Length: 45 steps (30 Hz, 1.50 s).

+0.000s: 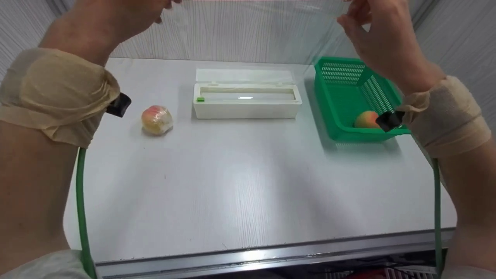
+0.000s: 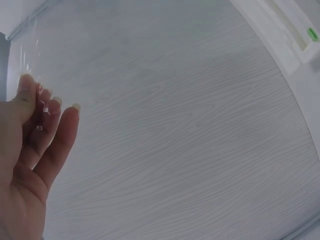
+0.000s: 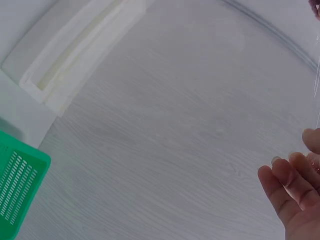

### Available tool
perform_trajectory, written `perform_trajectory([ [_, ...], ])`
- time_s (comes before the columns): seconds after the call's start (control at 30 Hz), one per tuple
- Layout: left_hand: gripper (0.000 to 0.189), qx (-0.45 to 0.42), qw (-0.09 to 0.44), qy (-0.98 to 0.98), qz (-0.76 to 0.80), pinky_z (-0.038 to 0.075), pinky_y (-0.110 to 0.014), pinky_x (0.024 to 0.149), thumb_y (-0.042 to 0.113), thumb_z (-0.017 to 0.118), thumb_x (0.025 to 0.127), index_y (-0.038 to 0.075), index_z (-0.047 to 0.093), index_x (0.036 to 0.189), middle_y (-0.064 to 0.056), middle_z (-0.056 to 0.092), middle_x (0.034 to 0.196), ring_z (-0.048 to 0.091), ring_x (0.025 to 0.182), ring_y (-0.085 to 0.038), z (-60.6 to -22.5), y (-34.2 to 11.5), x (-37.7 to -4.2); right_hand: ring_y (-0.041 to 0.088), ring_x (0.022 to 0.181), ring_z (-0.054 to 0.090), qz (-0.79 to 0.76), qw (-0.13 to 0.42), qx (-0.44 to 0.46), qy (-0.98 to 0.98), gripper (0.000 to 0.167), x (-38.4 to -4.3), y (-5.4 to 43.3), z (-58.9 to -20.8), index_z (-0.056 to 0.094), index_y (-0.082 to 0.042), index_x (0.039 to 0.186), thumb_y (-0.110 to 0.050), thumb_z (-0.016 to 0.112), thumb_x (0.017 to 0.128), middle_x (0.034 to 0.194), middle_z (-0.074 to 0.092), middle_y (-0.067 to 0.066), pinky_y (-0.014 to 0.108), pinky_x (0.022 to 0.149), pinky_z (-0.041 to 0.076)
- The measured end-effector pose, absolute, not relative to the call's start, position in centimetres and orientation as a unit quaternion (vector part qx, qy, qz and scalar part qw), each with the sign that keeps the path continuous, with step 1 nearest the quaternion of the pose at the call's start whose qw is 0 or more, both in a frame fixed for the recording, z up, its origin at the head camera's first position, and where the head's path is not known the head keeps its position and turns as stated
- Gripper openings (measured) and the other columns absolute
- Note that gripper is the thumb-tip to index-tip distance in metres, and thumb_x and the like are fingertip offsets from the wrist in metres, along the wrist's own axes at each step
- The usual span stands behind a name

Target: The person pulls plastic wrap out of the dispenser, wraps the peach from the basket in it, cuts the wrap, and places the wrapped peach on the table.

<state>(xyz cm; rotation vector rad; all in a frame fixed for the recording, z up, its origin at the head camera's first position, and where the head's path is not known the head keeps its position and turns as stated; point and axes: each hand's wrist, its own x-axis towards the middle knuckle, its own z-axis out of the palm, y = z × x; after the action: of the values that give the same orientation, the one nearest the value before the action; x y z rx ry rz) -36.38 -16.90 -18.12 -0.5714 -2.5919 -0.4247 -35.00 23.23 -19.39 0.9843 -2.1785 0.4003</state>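
A transparent sheet of cling film [image 1: 325, 33] hangs between my raised hands at the top of the head view. My left hand [image 1: 120, 21] pinches one corner; the left wrist view shows the crinkled film [image 2: 31, 62] between thumb and fingertips. At the other side my right hand [image 1: 383, 42] pinches the film between thumb and forefinger, its upper part cut off by the frame. Below the sheet, a white cling film dispenser box [image 1: 246, 110] stands on the table with its clear lid raised and a green slider at the left. A peach [image 1: 156, 120] wrapped in shiny film sits left of it.
A green plastic basket [image 1: 337, 133] stands to the right of the dispenser, with a peach [image 1: 366, 119] inside, partly covered by the right wrist camera. The white table [image 1: 232, 186] ends at a metal front edge. A wood-grain panel [image 1: 155, 48] rises behind.
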Motion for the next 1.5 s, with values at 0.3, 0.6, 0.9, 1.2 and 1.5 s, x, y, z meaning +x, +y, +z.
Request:
perform_trajectory([
  [0.3, 0.02, -0.44, 0.302, -0.832, -0.15, 0.038, -0.007, 0.07, 0.019, 0.059, 0.097, 0.004, 0.072, 0.103, -0.011, 0.071, 0.096, 0.062, 0.079, -0.014, -20.6, -17.6, -31.9, -0.012, 0.088, 0.052, 0.207, 0.352, 0.387, -0.827, 0.012, -30.5, 25.0, -21.5, 0.065, 0.008, 0.1, 0.0, 0.057, 0.096, 0.1, 0.067, 0.023, 0.004, 0.083, 0.043],
  [0.6, 0.018, -0.494, 0.275, -0.814, -0.135, 0.05, -0.016, 0.069, 0.02, 0.062, 0.097, 0.007, 0.072, 0.102, -0.005, 0.072, 0.092, 0.065, 0.079, -0.009, -23.8, -17.2, -27.9, 0.01, 0.08, 0.056, 0.193, 0.287, 0.409, -0.844, 0.01, -26.5, 26.9, -23.8, 0.069, 0.007, 0.092, 0.013, 0.068, 0.084, 0.088, 0.062, 0.018, 0.004, 0.081, 0.043],
  [0.9, 0.005, -0.522, 0.234, -0.801, -0.177, 0.046, -0.021, 0.056, 0.024, 0.073, 0.09, 0.019, 0.075, 0.091, 0.008, 0.068, 0.086, 0.058, 0.068, -0.002, -28.4, -16.0, -24.5, 0.011, 0.079, 0.053, 0.194, 0.244, 0.454, -0.835, 0.022, -23.0, 28.4, -27.6, 0.07, 0.001, 0.093, -0.016, 0.059, 0.099, 0.087, 0.064, 0.01, 0.005, 0.075, 0.041],
  [1.2, 0.012, -0.548, 0.249, -0.784, -0.15, 0.044, -0.02, 0.047, 0.016, 0.083, 0.078, 0.019, 0.071, 0.081, 0.004, 0.058, 0.078, 0.055, 0.069, -0.011, -31.7, -14.2, -20.9, 0.002, 0.069, 0.047, 0.158, 0.172, 0.466, -0.853, 0.028, -20.8, 28.7, -31.3, 0.062, -0.009, 0.091, -0.026, 0.043, 0.104, 0.078, 0.054, -0.007, 0.014, 0.06, 0.04],
  [1.5, 0.018, -0.549, 0.23, -0.8, -0.082, 0.044, -0.018, 0.045, 0.021, 0.086, 0.075, 0.014, 0.069, 0.078, 0.005, 0.058, 0.068, 0.051, 0.058, -0.007, -35.3, -13.3, -18.9, 0.005, 0.057, 0.038, 0.042, 0.12, 0.529, -0.839, 0.015, -19.8, 28.1, -34.8, 0.054, -0.011, 0.087, 0.003, 0.06, 0.085, 0.073, 0.049, -0.007, 0.018, 0.049, 0.035],
])
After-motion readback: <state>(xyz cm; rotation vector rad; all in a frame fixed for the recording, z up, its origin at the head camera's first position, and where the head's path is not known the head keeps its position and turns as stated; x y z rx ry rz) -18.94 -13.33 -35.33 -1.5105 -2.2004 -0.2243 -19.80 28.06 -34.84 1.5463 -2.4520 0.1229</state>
